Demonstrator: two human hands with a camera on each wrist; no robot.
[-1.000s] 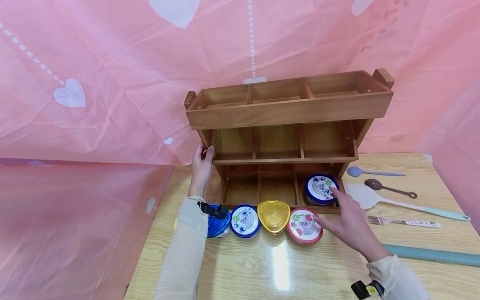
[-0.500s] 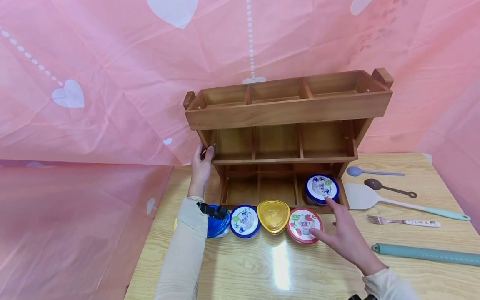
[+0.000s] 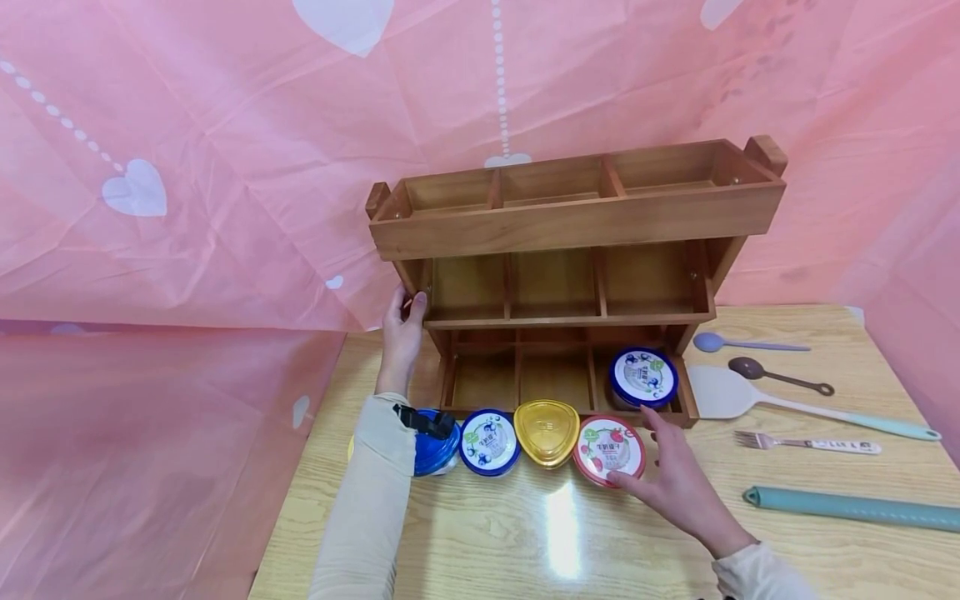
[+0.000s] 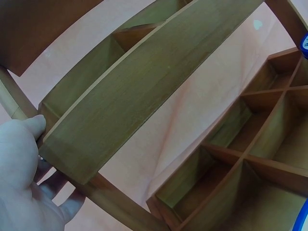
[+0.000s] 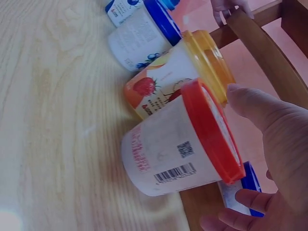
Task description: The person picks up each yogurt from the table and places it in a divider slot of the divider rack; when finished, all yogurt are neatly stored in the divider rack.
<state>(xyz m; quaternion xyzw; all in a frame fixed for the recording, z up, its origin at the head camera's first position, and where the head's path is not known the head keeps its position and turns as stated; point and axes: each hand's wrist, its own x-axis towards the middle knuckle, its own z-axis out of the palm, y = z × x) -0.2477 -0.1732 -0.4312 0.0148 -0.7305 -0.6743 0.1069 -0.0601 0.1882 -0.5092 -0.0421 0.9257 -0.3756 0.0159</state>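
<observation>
A brown wooden three-tier rack (image 3: 577,225) stands at the back of the table, divided into compartments. My left hand (image 3: 403,342) holds its left side; in the left wrist view, thumb and fingers wrap the end of the middle tier (image 4: 130,101). Over a red-lidded tub (image 3: 611,454) in front of the rack, my right hand (image 3: 684,479) has its fingers spread, the thumb at the lid's near edge. The right wrist view shows the tub's white side with a barcode (image 5: 175,172). A blue-lidded tub (image 3: 643,377) sits in the bottom tier's right compartment, just beyond the right fingertips.
Left of the red-lidded tub stand a yellow-lidded tub (image 3: 547,433), a blue-lidded tub (image 3: 490,443) and a plain blue lid (image 3: 435,454). At right lie a blue spoon (image 3: 708,342), brown spoon (image 3: 746,368), white turner (image 3: 723,393), fork (image 3: 806,444) and teal rod (image 3: 847,506).
My right hand has drawn back from the blue-lidded tub in the rack, down and left to the red-lidded tub. The left hand keeps its hold on the rack.
</observation>
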